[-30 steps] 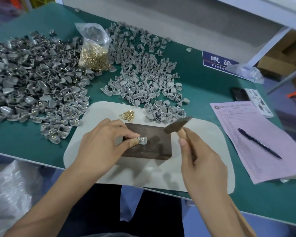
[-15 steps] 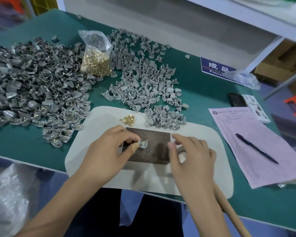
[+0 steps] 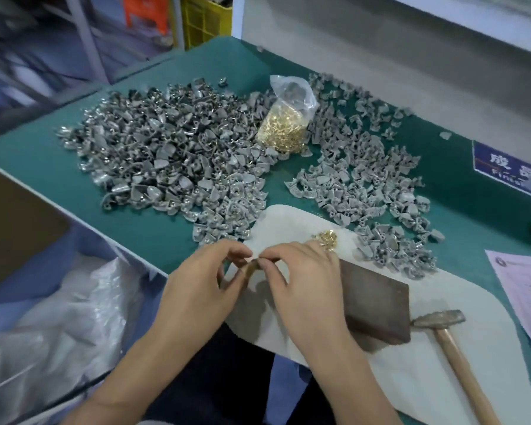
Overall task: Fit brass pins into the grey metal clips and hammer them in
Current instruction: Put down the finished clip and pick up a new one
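The person's left hand [image 3: 203, 289] and right hand [image 3: 307, 286] are meeting fingertip to fingertip above the near left edge of the white mat [image 3: 442, 372], both sets of fingers curling inward and pinching one small piece between them; the piece is blurred and mostly hidden, so whether it is a grey clip, a brass pin or both cannot be told. Under the right hand, a dark metal block [image 3: 377, 305] is lying on the mat, partly covered by the wrist. A hammer [image 3: 451, 338] with a wooden handle is lying on the mat just right of the block, its steel head near the block's far right corner and no hand touching it. A small heap of loose brass pins [image 3: 327, 238] is sitting on the mat just beyond the right hand's knuckles. On the green table [image 3: 43, 161], a large pile of grey metal clips [image 3: 166, 154] is spreading out to the left, and a second pile of clips [image 3: 365, 170] is lying to the right, its near edge spilling onto the mat. Between the two piles, a clear plastic bag of brass pins [image 3: 284, 127] is standing upright. A pink paper form [image 3: 524, 289] is lying at the right edge, and a blue sign [image 3: 503, 164] is showing beyond it.
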